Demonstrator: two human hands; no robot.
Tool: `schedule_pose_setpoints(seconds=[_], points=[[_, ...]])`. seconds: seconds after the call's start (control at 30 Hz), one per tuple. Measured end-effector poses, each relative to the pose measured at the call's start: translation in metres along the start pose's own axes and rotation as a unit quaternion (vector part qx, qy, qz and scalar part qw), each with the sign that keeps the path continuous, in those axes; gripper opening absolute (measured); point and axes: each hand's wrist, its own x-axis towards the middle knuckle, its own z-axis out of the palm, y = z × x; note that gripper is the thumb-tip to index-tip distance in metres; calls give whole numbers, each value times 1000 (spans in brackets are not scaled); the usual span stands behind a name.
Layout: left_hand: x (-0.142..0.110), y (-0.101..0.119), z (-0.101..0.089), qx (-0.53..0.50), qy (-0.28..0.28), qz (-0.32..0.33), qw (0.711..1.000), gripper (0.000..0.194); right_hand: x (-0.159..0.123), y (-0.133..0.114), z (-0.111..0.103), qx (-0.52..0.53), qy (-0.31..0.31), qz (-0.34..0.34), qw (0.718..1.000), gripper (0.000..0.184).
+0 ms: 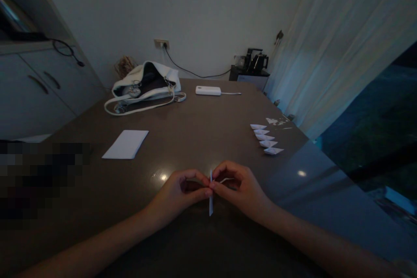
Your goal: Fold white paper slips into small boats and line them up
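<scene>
A small folded white paper piece [211, 200] stands on edge over the dark table [195, 139], pinched between both hands. My left hand [179, 193] grips it from the left with thumb and fingertips closed. My right hand [239, 186] pinches it from the right, fingers curled, with a bit of white paper showing under them. A row of several small folded white paper boats [266, 138] lies to the right, apart from my hands. A flat stack of white paper sheets [126, 143] lies to the left.
A white handbag [145, 85] with its strap sits at the back of the table. A white power bank [208, 91] with a cable lies beside it. Paper scraps [276, 121] lie near the right edge. A kettle set [253, 63] stands behind, curtains at right, cabinets at left.
</scene>
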Motion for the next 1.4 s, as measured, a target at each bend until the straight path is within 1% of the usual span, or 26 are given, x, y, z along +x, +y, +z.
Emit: schedule_pose_setpoints(seconds=[0.3, 0.47, 0.63, 0.83, 0.93, 1.07, 1.23, 1.33, 1.4], points=[[-1, 3, 2, 26, 19, 6, 999, 12, -1, 2, 1, -13, -1, -16, 1000, 14], [0, 3, 2, 49, 20, 12, 999, 10, -1, 3, 0, -28, 3, -27, 999, 14], [1, 1, 3, 34, 18, 15, 999, 12, 0, 1, 0, -33, 0, -20, 999, 13], [0, 0, 4, 7, 16, -5, 1000, 19, 1, 3, -1, -50, 3, -35, 998, 12], [0, -1, 4, -2, 28, -5, 1000, 22, 0, 2, 0, -74, 14, -45, 996, 12], [-2, 0, 6, 49, 48, 4, 998, 21, -1, 0, 1, -119, 29, -41, 992, 18], [-4, 2, 8, 127, 53, 41, 990, 16, -2, 3, 4, -145, 24, -2, 989, 32], [-6, 4, 8, 172, 51, 76, 981, 15, -2, 8, 4, -125, 16, 17, 992, 35], [-6, 6, 7, 187, 55, 94, 976, 16, 0, 11, 3, -76, 10, 39, 996, 32]])
